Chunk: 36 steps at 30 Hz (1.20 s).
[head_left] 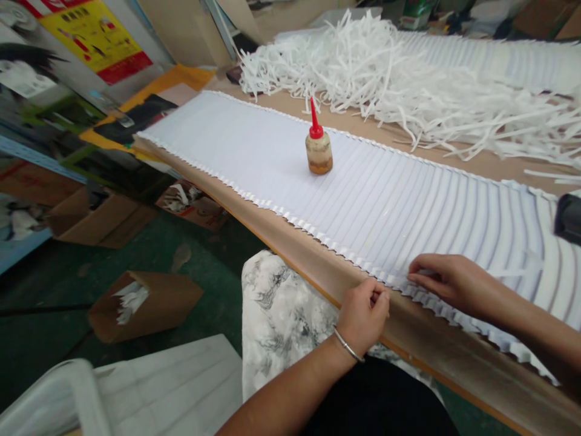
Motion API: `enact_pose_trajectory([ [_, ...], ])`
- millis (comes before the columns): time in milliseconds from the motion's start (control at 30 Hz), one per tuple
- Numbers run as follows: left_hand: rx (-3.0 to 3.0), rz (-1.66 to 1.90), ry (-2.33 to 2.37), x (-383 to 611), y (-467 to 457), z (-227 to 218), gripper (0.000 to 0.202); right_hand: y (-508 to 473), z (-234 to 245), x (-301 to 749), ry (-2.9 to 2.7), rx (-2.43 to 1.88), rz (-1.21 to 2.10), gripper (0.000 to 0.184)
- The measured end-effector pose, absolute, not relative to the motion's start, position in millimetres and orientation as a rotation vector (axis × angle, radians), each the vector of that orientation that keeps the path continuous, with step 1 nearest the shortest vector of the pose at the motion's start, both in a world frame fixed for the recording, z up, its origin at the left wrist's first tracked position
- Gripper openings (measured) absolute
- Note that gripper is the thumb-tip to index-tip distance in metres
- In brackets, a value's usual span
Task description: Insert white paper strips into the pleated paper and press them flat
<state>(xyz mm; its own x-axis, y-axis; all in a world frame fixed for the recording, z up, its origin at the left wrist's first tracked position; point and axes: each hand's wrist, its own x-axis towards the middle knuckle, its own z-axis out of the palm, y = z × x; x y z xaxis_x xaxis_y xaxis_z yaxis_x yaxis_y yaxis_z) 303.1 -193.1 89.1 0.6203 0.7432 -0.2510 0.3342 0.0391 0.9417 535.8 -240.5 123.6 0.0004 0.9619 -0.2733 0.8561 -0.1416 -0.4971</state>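
Ribbed white sheet (408, 194) lies lengthwise along near edge of brown surface (318, 263). Left hand (363, 315) just beside sheet's near border, fingers curled in; right hand (442, 277) over sheet near same border, thumb and forefinger slightly parted. Cannot tell whether either holds anything. Red-tipped bottle (319, 154) upright on sheet, beyond hands.

Head camera: worn above the near edge of the tabletop (363, 126)
View: forward and down across it
Near edge: close
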Motion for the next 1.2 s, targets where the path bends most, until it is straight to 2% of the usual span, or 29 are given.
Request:
enact_pose_trajectory([
  [300, 1.791, 0.420, 0.966, 292, -190, 88, 0.018, -192, 118, 550, -2.062, -2.120, 0.718, 0.025],
  [600, 2.112, 0.425, 0.837, 292, -187, 91, 0.034, -177, 123, 551, -2.155, -2.162, 0.597, 0.022],
  [900, 2.660, 0.041, 0.931, 311, -180, 102, 0.051, -175, 120, 549, -2.211, -2.165, 0.595, 0.021],
  [1200, 2.754, -0.019, 0.924, 316, -183, 103, 0.054, -147, 144, 619, -2.092, -2.206, 0.690, 0.020],
])
